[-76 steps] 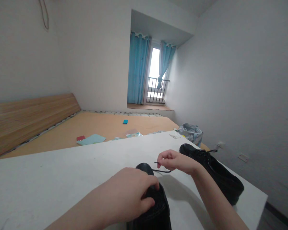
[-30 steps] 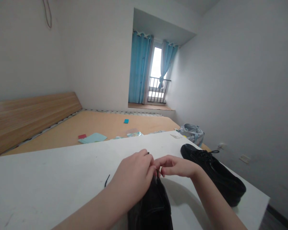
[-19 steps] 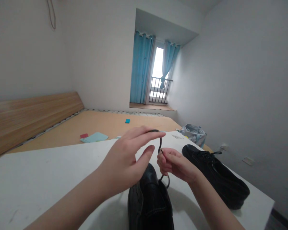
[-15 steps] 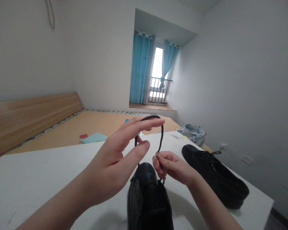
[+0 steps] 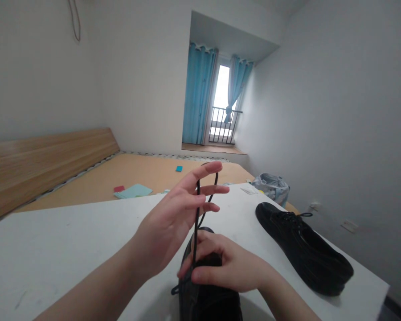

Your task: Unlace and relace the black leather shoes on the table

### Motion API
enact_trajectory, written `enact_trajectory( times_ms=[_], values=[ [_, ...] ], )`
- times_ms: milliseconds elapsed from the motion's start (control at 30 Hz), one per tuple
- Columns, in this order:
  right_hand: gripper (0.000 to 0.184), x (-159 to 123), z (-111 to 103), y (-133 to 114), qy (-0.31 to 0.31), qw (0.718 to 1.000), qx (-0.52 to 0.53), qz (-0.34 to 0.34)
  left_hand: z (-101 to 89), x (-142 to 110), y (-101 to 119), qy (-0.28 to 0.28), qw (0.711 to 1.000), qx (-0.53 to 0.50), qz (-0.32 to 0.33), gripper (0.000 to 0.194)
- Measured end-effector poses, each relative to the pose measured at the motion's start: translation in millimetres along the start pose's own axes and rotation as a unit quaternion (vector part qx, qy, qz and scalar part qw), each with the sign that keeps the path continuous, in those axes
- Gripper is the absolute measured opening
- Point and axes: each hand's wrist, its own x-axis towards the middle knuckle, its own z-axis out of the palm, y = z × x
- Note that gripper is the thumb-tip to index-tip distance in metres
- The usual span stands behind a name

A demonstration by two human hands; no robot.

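A black shoe (image 5: 217, 307) stands on the white table in front of me, toe pointing away, partly covered by my right hand. Its black shoelace (image 5: 197, 223) rises in a tall loop hooked over the index finger of my left hand (image 5: 183, 209). That hand is raised above the shoe with its fingers apart. My right hand (image 5: 227, 263) lies low across the shoe's opening, thumb and fingers closed around the lower part of the lace. A small lace end sticks out at the shoe's left side.
A second black shoe (image 5: 304, 249), laced and tied in a bow, sits at the right on the white table (image 5: 70, 249). Beyond are a pale blue bag (image 5: 272, 187), a light blue sheet (image 5: 133, 191), a red piece (image 5: 119, 189) and a blue square (image 5: 179, 168).
My right hand has moved left and down, from the shoe's right side to across its opening, drawing the lace with it. My left fingers have spread, the loop still over the index finger.
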Motion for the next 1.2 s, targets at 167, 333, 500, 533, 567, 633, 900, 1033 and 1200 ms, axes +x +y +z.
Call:
enact_trajectory(
  times_ms=[167,333,500,533,567,633,900,1033,1200],
  values=[
    [0.046,4.9,-4.5,4.8,0.097,0.991,0.056,0.067,-19.3,6.7,4.8,0.179,0.971,0.143,0.06,0.031],
    [0.048,4.1,-22.3,21.9,0.132,0.969,0.149,0.145,-49.0,17.4,13.4,0.242,0.835,0.493,0.033,0.028],
    [0.043,2.9,-28.7,29.9,0.135,0.97,0.124,0.157,-62.3,19.4,7.9,0.131,0.662,0.733,-0.084,0.039],
    [0.043,3.7,-26.8,30.3,0.138,0.972,0.11,0.157,-63.1,19.0,3.5,0.096,0.643,0.753,-0.101,0.041],
    [0.042,5.0,-24.0,30.6,0.144,0.973,0.093,0.155,-63.1,18.4,-1.4,0.056,0.63,0.767,-0.109,0.04],
    [0.037,8.3,-17.0,31.1,0.164,0.975,0.054,0.143,-60.2,16.6,-11.3,-0.014,0.624,0.775,-0.095,0.034],
    [0.017,9.1,-8.7,29.9,0.187,0.972,-0.068,0.123,-30.6,5.2,-21.1,-0.274,0.721,0.626,-0.111,0.03],
    [0.022,5.6,-11.0,24.3,0.192,0.966,-0.109,0.138,-32.8,5.8,-12.8,-0.255,0.728,0.614,-0.165,0.025],
    [0.023,1.8,-6.0,9.2,0.063,0.995,-0.051,0.064,-41.2,3.9,-8.8,-0.254,0.675,0.657,-0.219,0.025]
  ],
)
